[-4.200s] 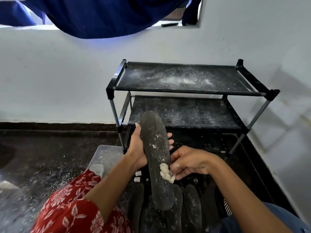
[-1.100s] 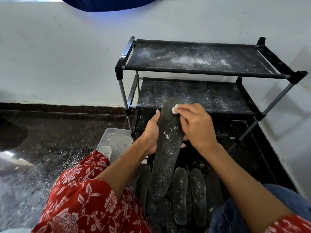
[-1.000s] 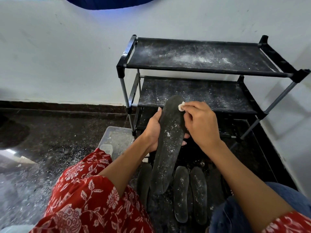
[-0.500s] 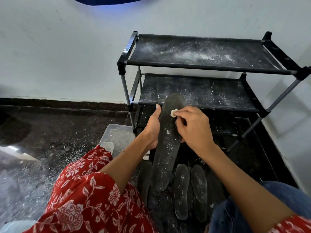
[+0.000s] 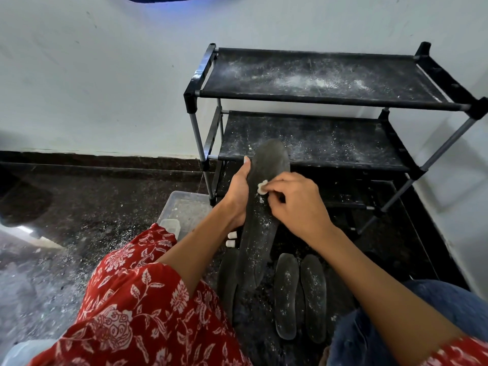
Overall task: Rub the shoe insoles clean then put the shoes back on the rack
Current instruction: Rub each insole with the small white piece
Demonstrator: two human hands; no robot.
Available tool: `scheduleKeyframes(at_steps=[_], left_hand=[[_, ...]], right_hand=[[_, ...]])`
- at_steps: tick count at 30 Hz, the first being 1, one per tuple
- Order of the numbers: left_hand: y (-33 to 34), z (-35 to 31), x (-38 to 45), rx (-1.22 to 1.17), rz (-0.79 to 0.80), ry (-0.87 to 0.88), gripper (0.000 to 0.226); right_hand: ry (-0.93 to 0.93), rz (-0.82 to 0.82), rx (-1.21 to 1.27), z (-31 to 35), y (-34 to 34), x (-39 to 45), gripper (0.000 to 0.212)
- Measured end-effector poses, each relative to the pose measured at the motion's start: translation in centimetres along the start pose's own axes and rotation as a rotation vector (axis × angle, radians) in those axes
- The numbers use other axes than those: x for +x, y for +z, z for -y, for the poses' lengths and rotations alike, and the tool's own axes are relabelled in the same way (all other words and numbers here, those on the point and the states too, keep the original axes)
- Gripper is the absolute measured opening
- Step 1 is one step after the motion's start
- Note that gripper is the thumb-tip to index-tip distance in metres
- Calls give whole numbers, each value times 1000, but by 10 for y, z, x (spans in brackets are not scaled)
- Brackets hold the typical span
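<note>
My left hand (image 5: 237, 192) grips a long dark insole (image 5: 260, 233) by its left edge and holds it upright, its lower end near the floor. White specks dot its surface. My right hand (image 5: 295, 202) pinches a small white wad (image 5: 262, 186) and presses it against the insole's upper half. Three more dark insoles (image 5: 286, 294) lie flat on the floor below my hands. The black two-shelf shoe rack (image 5: 317, 101) stands against the wall just behind; no shoes are in view.
A clear plastic container (image 5: 184, 212) sits on the dark speckled floor left of the rack's leg. White powder dusts the floor and both shelves. The white wall closes off the back and right. My knees in red floral cloth fill the foreground.
My right hand with the wad has slid down from the insole's top end to its upper middle. The left hand keeps its hold.
</note>
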State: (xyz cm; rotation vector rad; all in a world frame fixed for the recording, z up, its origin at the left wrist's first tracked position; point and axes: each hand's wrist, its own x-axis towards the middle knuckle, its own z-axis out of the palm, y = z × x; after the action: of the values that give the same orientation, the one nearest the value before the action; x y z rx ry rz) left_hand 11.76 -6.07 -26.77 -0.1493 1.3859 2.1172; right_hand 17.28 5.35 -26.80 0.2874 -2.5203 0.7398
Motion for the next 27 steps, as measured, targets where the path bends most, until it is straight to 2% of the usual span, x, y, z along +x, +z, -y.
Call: scheduleKeyframes(at_steps=[3, 8, 13, 22, 27], left_hand=[[-1, -1, 0, -5, 27, 5, 68], [2, -2, -5, -24, 151, -72, 75], [2, -2, -4, 29, 179, -112, 81], [-3, -4, 0, -4, 136, -37, 74], [-7, -2, 1, 8, 150, -109, 76]], right_hand=[[1, -100, 26, -2, -5, 2, 14], [-41, -237, -123, -10, -5, 5, 12], [-19, -219, -129, -10, -2, 4, 13], [-58, -80, -60, 1, 5, -1, 20], [-48, -106, -115, -4, 5, 1, 20]])
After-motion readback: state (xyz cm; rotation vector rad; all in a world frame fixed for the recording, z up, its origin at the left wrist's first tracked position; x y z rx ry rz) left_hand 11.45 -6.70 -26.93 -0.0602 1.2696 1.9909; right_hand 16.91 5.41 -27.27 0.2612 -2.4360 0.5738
